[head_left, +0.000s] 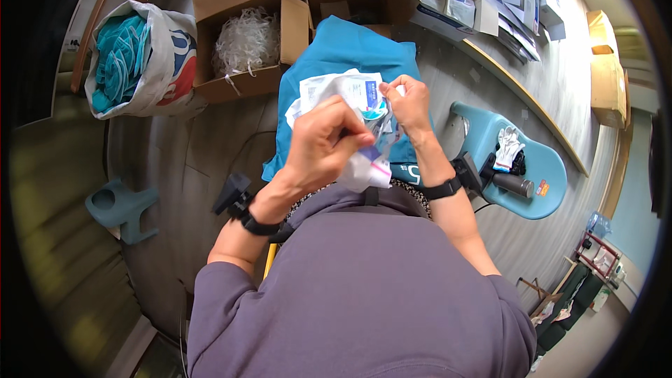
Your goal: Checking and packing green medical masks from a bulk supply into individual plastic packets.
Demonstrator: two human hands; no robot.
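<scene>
Packing or sorting workroom, seen from my own head as I sit. Around me stand open brown cardboard boxes (pixel 245 0), one filled with clear plastic tubing or wrappers (pixel 246 40), and a white woven sack stuffed with teal fabric items (pixel 136 56). A long pale table (pixel 518 91) at my right carries flat white sealed packets (pixel 448 1) and folded grey cartons (pixel 518 0). The floor is grey plank laminate (pixel 196 147). A teal plastic chair (pixel 525 168) beside me holds white work gloves (pixel 507 145) and a dark cylindrical bottle (pixel 516 185). Bulk supplies and packaging, not home furnishings, mark this as a work site.
</scene>
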